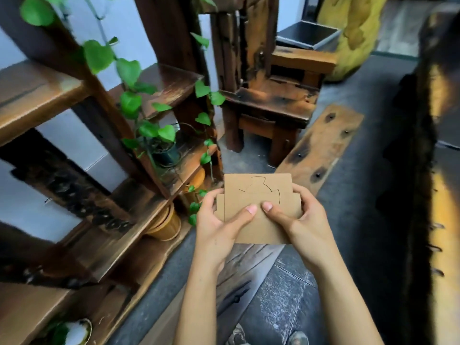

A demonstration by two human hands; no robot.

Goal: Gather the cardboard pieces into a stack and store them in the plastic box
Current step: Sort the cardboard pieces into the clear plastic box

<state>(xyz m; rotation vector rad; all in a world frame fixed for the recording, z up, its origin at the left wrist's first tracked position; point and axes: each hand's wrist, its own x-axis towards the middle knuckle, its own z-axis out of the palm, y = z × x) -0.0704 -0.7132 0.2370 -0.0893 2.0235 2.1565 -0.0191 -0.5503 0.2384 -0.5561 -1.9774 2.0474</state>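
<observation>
A stack of brown cardboard pieces [258, 192] is held in front of me at chest height, flat face up, with curved cut lines on the top piece. My left hand [219, 227] grips its left edge, thumb on top. My right hand [298, 220] grips the right edge, thumb pressing the top face too. The pieces are slightly offset, one edge sticking out on each side. A dark open box [308, 34] rests far back on a wooden stool; whether it is the plastic box is unclear.
A dark wooden shelf unit [82, 195] with a trailing green plant [129, 95] and clay pots [166, 225] stands at my left. A wooden chair [268, 103] and a loose plank [321, 145] lie ahead on the grey floor. A long wooden bench edge [435, 170] runs along the right.
</observation>
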